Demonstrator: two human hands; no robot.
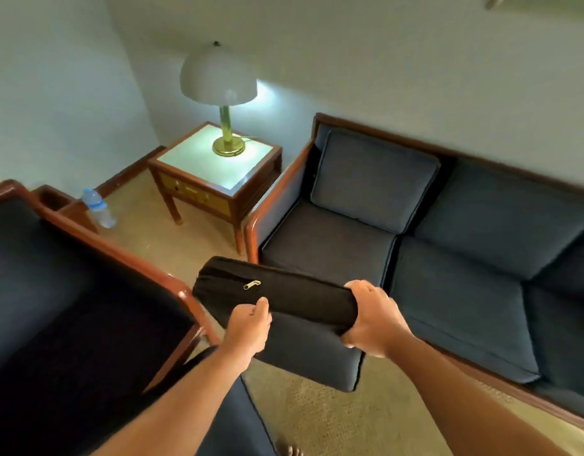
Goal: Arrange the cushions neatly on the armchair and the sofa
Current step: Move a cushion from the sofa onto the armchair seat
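carpet (320,422) between armchair (53,291) and sofa (455,268), above it left fingers (261,307) and right fingers (361,288) curled round a dark cushion (293,302).

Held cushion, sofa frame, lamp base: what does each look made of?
Held cushion: dark matte fabric, seemingly woven, with a small metal zip pull. Sofa frame: reddish-brown wood, its glossy highlights suggesting varnish. Lamp base: polished brass-coloured metal, judging by its shine.

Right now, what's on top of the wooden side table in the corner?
A lit brass table lamp with a white dome shade stands on the pale top of the wooden side table. A thin cord leaves its base. The bulb is hidden by the shade.
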